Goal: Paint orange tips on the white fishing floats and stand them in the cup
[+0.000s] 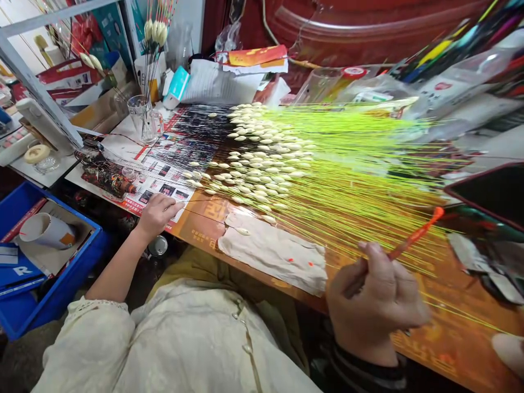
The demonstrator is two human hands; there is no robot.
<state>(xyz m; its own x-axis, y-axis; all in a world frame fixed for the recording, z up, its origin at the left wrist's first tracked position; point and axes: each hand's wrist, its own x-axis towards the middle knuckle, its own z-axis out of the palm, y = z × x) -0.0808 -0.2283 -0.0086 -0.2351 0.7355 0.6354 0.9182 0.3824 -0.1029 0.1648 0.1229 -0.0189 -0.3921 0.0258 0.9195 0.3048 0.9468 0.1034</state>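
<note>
My left hand (158, 214) is at the table's front edge, thumb and fingers pinched on a thin dark stem. That stem leads to a single pale float (243, 231) above a wrinkled cloth (272, 248) with small orange marks. My right hand (379, 300) is closed round a slim stick (417, 234) with a bright orange tip, held up over the table's right part. Behind both hands lie many pale oval floats (262, 174), dark stems pointing left and long yellow-green tips (360, 158) fanning right.
A glass mug (144, 120) with upright floats stands at the back left. Left of the table is a blue crate (88, 240) with a paper cup. A black tablet-like screen (491, 191), bottles and plastic bags crowd the right and back. A blurred pale thing (510, 349) is at the right edge.
</note>
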